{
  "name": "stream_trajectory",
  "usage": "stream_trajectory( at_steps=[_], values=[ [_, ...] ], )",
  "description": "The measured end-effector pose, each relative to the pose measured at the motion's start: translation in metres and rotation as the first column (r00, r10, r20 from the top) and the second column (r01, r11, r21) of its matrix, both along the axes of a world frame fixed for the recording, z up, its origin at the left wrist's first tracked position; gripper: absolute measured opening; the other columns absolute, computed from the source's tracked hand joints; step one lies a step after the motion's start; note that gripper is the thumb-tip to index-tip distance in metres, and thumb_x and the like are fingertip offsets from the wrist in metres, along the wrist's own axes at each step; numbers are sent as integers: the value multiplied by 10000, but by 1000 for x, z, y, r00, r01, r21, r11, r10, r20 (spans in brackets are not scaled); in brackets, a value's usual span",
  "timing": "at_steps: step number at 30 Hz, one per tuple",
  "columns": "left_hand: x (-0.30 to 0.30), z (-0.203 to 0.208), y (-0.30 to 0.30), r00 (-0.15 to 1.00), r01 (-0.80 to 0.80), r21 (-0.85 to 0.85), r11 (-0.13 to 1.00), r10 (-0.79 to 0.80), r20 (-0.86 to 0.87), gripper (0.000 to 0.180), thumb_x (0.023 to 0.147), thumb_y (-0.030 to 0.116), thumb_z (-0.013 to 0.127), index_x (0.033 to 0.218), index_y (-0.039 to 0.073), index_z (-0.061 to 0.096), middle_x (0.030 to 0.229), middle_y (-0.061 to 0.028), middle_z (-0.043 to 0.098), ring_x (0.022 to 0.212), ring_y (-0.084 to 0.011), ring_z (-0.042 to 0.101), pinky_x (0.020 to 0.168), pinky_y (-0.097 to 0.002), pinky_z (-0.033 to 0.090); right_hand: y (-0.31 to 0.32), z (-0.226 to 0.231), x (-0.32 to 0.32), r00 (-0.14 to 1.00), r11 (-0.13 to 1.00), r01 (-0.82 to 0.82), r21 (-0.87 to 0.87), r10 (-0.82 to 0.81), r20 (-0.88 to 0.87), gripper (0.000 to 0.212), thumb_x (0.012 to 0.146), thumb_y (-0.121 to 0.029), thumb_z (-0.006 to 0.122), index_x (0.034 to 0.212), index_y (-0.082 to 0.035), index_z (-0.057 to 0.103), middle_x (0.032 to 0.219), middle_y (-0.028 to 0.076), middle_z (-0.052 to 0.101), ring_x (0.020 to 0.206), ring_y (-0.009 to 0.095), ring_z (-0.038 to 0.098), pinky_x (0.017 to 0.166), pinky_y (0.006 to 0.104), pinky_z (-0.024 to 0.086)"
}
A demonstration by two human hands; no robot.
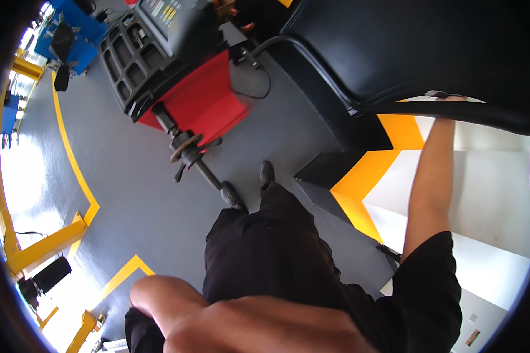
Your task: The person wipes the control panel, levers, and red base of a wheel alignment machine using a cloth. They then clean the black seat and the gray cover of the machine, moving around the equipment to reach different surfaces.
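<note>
My right arm reaches up along the right side toward a wall. My right hand (pixel 451 98) shows only as a sliver beside the curved lower edge of a large black wheel guard (pixel 418 53). The guard hides its fingers; a small grey and dark thing (pixel 434 93) beside it is too hidden to name. My left arm crosses the lower edge, bent, blurred and very close, and no fingers of my left hand can be made out. Ahead of my feet stands a red wheel balancer (pixel 203 97), its threaded shaft (pixel 208 176) carrying a cone and a handled nut (pixel 188 154).
The balancer has a grey compartment tray (pixel 129 59) and a keypad panel (pixel 168 12). A bent black tube (pixel 312 56) joins the guard. Black, yellow and white stripes cover the wall (pixel 365 182) at right. Yellow lift arms (pixel 47 244) and blue equipment (pixel 76 38) stand left.
</note>
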State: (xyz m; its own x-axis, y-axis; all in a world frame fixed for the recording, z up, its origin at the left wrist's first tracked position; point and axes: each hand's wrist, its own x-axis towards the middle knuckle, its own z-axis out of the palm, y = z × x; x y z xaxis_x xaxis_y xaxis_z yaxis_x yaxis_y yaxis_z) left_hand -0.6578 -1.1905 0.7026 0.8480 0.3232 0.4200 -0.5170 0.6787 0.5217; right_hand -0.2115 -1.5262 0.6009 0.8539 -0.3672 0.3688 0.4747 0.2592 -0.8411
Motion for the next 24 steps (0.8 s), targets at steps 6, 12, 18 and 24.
stream_trajectory(
  at_steps=[6, 12, 18, 24],
  values=[
    [30, -22, -17, 957, 249, 183, 951, -271, 108, 216, 960, -45, 622, 1149, -146, 647, 1113, -352, 658, 969, -427, 721, 819, -405, 622, -11, -38, 64, 999, 994, -4, 106, 9, -43, 520, 1106, -353, 432, 1506, -20, 452, 1491, 175, 522, 1303, 357, 562, 1129, 452, 489],
    [67, -45, -35, 825, 380, 316, 869, -473, 310, 390, 972, -118, 483, 1353, -183, 537, 1342, -427, 546, 1242, -531, 600, 1001, -506, 550, -27, -78, 123, 990, 987, -59, 152, 77, -118, 520, 1104, -355, 439, 1501, -20, 458, 1482, 172, 530, 1294, 354, 566, 1125, 452, 490],
    [84, -40, -61, 585, 710, 367, 601, -793, 168, 447, 1027, 46, 490, 1453, -89, 488, 1505, -294, 484, 1430, -424, 447, 1170, -512, 363, -115, -102, 157, 973, 982, -70, 173, 106, -206, 519, 1102, -357, 447, 1497, -20, 463, 1472, 168, 537, 1286, 352, 571, 1121, 452, 492],
    [83, -69, -64, 479, 692, 555, 462, -869, 125, 380, 1039, 93, 470, 1390, 59, 614, 1558, -197, 477, 1535, -412, 302, 1194, -647, 222, -105, -120, 185, 979, 976, -90, 200, 123, -162, 519, 1101, -359, 454, 1492, -19, 469, 1462, 165, 545, 1278, 349, 575, 1117, 453, 493]
  ],
)
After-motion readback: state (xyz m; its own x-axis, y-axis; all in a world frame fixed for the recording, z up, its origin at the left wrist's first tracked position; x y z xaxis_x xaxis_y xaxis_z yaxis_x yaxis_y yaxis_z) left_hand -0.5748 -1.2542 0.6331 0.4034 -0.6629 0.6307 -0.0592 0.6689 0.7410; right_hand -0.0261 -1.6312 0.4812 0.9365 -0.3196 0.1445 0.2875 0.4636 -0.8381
